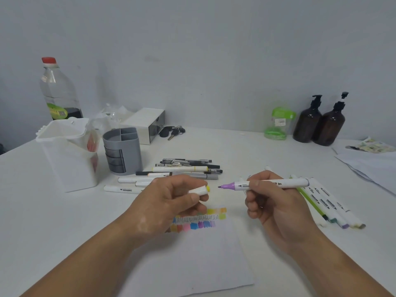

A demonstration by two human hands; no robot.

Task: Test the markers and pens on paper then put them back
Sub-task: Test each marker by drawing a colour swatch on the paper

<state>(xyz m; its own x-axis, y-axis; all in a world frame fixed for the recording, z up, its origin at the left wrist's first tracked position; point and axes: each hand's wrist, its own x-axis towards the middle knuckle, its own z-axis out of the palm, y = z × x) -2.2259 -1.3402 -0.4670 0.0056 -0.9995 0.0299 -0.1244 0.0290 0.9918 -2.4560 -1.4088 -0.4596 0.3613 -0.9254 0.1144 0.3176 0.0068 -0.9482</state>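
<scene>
1. Right hand (pixel 272 202): fingers (pixel 255 185) curled around a white-barrelled marker (pixel 289 182), held level above the bench (pixel 246 151). The purple nib is bare and points left.
2. Left hand (pixel 171 198): thumb and fingers (pixel 192 199) pinch a short white cap-like piece (pixel 200 190) with a yellow end. It faces the nib, near it but apart.
3. Paper sheet (pixel 203 260): flat on the bench below both hands. Near its top edge are rows of colour swatches (pixel 199 219) and one black scribbled line.
4. Loose pile of pens and markers (pixel 180 171): on the bench behind the left hand, lying roughly side by side.
5. Second group of markers (pixel 327 206): capped, lying beside and partly under the right hand.
6. Grey compartmented organiser (pixel 122 151): upright, just left of the pile.
7. White plastic holder (pixel 66 151): beside the organiser, on its left.
8. Back of bench: clear bottle with red cap (pixel 57 91), white box (pixel 145 123), keys (pixel 172 131), green container (pixel 278 123), two amber pump bottles (pixel 319 123).
9. Loose papers (pixel 368 161): far right edge.
</scene>
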